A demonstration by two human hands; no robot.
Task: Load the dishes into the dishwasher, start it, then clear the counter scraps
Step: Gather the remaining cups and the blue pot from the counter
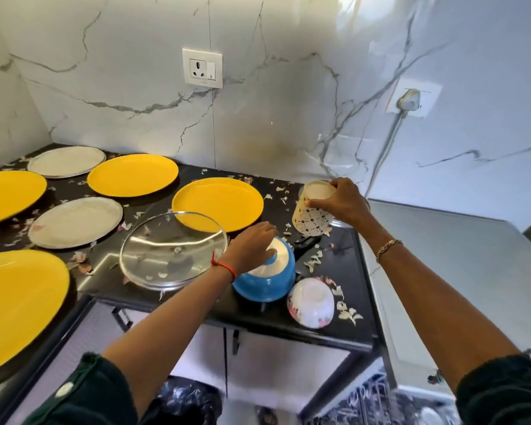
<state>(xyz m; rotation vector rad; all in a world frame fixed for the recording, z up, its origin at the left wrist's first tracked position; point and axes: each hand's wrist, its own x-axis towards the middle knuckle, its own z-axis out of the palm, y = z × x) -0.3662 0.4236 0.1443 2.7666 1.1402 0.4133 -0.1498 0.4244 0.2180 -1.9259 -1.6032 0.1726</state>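
Desk (334,329) carries yellow plates (218,204), steel plates (75,222) and a glass lid (172,250). The dishwasher rack (365,403) is seen below at lower right. Blue bowl (264,286) sits mouth-down near the front edge, foot up, axis slightly tipped; left hand (252,246) is curled on its foot. Patterned cup (308,220), right rear of the desk, is inverted and tilted, with its base up and its long axis leaning; right hand (344,204) is clamped round the base end. Both are best lifted straight up before being swung to the rack and kept mouth-down, clear of the floral bowl (311,302). Scraps (348,312) are left for later.
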